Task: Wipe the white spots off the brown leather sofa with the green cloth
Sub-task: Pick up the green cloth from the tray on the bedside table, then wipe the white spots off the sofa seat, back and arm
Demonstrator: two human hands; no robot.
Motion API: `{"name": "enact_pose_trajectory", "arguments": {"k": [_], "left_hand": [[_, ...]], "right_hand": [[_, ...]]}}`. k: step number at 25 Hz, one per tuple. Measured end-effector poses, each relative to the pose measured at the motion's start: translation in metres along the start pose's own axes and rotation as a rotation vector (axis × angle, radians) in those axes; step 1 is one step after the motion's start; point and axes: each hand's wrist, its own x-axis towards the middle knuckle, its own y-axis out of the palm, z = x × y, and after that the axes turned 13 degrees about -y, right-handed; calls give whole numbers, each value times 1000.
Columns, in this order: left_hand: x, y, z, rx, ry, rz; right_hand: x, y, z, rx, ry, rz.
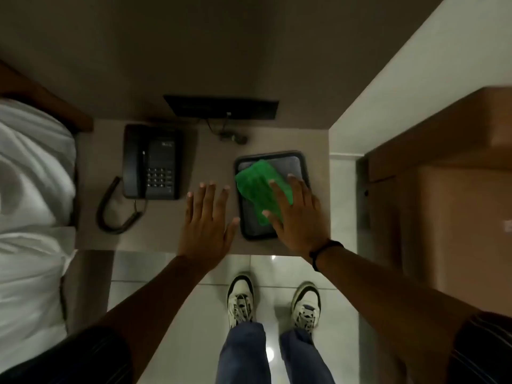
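The green cloth [256, 185] lies crumpled on a dark tray [304, 164] at the right end of a bedside table [210, 162]. My right hand [297, 214] rests flat on the near right part of the cloth, fingers spread over it, not closed around it. Left of the tray, my left hand [206, 220] is open and flat above the tabletop, holding nothing. A brown leather surface [465, 189], probably the sofa, stands at the right edge; no white spots can be made out on it.
A black telephone [151, 164] with a coiled cord sits on the table's left half. A dark wall panel [221, 106] with a cable hangs behind. A bed with white linen [30, 189] is at the left. My feet stand on the tiled floor [277, 273].
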Motion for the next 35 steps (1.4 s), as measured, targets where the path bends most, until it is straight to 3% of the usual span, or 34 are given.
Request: {"name": "enact_pose_trajectory", "arguments": {"k": [4,9,16,21,26,30,35], "left_hand": [[2,58,17,23,-14,25],[9,71,24,-11,-2,3],[26,36,-15,6,84,7],[8,-9,-130,-52,229,25],[-56,-6,-314,-130,449,33],[-119,40,-432,-70,547,46],[-183,151,-553,-41,572,54]], "right_hand": [[48,60,-16,-87,11,81],[67,89,-16,-168,3,74],[38,41,-22,-86,87,28],[-80,-58,-72,-118,255,-59],[-274,-112,-176,-133,546,-66],[-419,-97,-247,-157,671,-35],[-563,1,-305,-92,705,-14]]}}
